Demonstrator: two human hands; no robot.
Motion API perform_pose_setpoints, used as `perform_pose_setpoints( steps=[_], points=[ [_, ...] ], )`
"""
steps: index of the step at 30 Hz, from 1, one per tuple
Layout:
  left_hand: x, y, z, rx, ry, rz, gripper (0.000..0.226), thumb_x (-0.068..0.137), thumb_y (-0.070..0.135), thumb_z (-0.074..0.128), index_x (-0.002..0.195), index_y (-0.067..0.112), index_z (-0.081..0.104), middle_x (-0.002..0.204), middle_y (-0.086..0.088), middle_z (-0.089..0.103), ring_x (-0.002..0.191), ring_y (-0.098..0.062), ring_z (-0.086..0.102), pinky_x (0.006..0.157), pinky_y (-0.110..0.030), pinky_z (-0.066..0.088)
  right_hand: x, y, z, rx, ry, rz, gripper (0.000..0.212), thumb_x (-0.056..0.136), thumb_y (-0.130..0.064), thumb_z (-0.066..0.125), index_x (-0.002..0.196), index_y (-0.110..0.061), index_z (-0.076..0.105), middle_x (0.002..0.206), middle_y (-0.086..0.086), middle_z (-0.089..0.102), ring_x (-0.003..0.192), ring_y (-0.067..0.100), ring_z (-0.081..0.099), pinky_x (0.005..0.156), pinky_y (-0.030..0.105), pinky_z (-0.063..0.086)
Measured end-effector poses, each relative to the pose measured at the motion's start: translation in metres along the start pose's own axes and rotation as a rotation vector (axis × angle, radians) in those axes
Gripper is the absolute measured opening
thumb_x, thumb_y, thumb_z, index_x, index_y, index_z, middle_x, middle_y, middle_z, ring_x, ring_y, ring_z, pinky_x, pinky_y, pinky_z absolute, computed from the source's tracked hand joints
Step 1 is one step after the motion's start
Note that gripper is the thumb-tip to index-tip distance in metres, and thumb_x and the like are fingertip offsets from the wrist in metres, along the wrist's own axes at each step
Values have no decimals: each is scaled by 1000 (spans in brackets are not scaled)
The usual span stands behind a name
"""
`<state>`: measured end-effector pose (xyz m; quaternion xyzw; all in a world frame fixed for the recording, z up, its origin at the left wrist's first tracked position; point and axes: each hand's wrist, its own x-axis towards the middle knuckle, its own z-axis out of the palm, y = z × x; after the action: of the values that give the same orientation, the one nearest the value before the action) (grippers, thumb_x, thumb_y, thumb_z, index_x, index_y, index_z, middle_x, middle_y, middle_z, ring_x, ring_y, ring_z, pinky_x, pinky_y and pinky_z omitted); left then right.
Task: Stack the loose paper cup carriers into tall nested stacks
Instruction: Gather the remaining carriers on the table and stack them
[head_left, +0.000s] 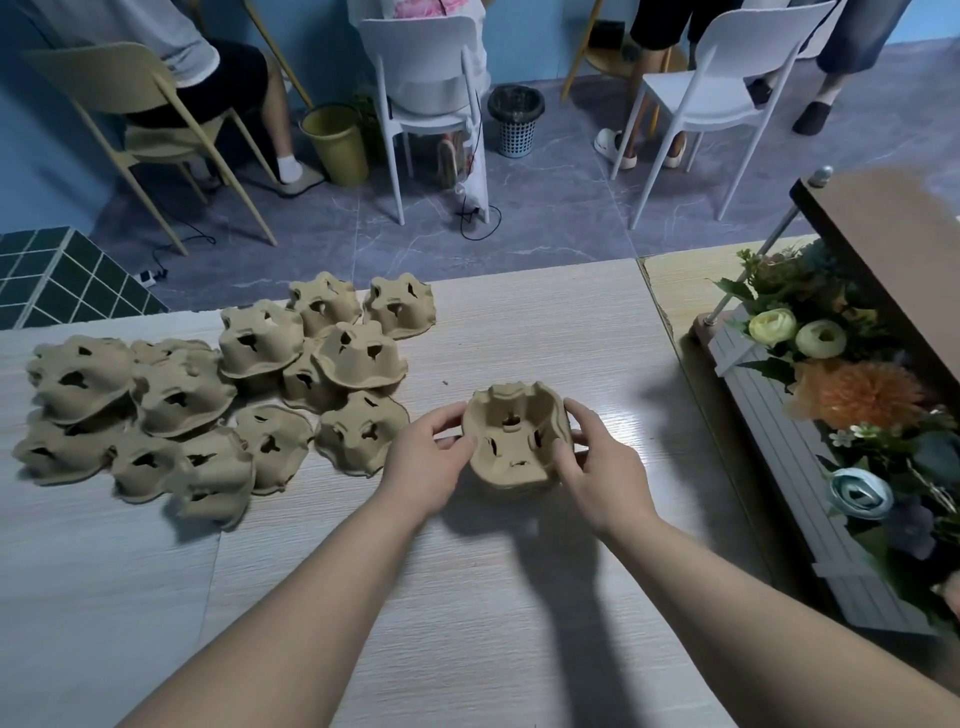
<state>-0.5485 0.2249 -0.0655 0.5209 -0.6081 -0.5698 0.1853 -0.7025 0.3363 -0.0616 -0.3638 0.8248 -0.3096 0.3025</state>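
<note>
at table centre, left hand (427, 461) and right hand (597, 464) flank carrier stack (514, 441), fingers curled, clamped on its sides.

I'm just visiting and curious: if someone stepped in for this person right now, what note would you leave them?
Left hand and right hand grip opposite sides of a short nested stack on the table.
Loose carriers lie upside down in a heap to the left, some overlapping.
Done: a few carriers nested.
Left: stack the rest of the heap.
</note>
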Motion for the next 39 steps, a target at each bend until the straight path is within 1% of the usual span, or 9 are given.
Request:
perform_pose_setpoints(
  steps=[2, 3, 5, 10, 16, 31, 33, 36, 39],
  points=[
    [-3, -1, -5, 1, 10, -23, 38, 90, 6, 64, 127, 14, 63, 106, -18, 65, 61, -9, 65, 53, -7, 39, 1, -4, 5, -6, -8, -5, 44, 94, -36, 52, 137, -38, 40, 117, -8, 65, 90, 15, 66, 83, 31, 47],
    [-3, -2, -9, 5, 30, -28, 38, 89, 8, 66, 127, 14, 63, 107, -19, 64, 75, -15, 68, 58, -9, 42, 1, -6, 8, -5, -13, -10, 45, 94, -35, 52, 137, -38, 40, 118, -7, 65, 91, 16, 66, 84, 31, 47],
    [-3, -6, -20, 69, 121, -17, 43, 86, 14, 71, 127, 18, 61, 111, -5, 68, 98, -16, 65, 78, -18, 45, 1, -11, 14, 3, -29, -23, 45, 94, -35, 52, 137, -38, 40, 117, -7, 65, 91, 15, 66, 84, 31, 47],
    [7, -24, -69, 392, 381, 8, 57, 76, 30, 80, 128, 20, 60, 121, 0, 60, 108, -19, 58, 92, -30, 45, -2, -25, 33, 19, -48, -38, 44, 93, -35, 52, 135, -41, 41, 110, -11, 63, 87, 13, 65, 85, 34, 49],
    [29, -45, -104, 630, 313, -14, 66, 77, 36, 76, 136, 18, 53, 134, -2, 54, 124, -24, 50, 99, -34, 42, -13, -32, 44, 34, 9, 5, 43, 94, -31, 51, 135, -40, 43, 102, -14, 59, 88, 13, 65, 84, 32, 49],
    [25, -62, -119, 765, 162, -38, 47, 76, 41, 71, 116, 21, 55, 126, -3, 53, 116, -29, 53, 93, -33, 42, -38, -46, 80, 62, 142, 115, 43, 92, -28, 50, 133, -40, 45, 112, -7, 67, 92, 13, 66, 85, 34, 49],
    [22, -63, -122, 697, 172, -60, 42, 75, 41, 70, 110, 22, 57, 121, -2, 57, 111, -28, 56, 88, -33, 44, -40, -46, 82, 59, 148, 113, 42, 92, -28, 50, 132, -41, 46, 110, -7, 67, 90, 13, 66, 85, 33, 49],
    [18, -59, -128, 480, 184, -133, 24, 76, 38, 68, 91, 23, 58, 96, 1, 65, 94, -27, 59, 75, -31, 42, -42, -45, 82, 56, 146, 108, 41, 92, -28, 50, 131, -41, 46, 110, -6, 67, 91, 15, 66, 85, 34, 49],
    [12, -56, -133, 246, 136, -224, 24, 82, 37, 64, 75, 16, 55, 75, 2, 58, 82, -26, 54, 71, -34, 39, -41, -44, 81, 52, 135, 100, 40, 93, -28, 50, 131, -41, 47, 109, -6, 67, 90, 15, 66, 85, 35, 49]
  ],
)
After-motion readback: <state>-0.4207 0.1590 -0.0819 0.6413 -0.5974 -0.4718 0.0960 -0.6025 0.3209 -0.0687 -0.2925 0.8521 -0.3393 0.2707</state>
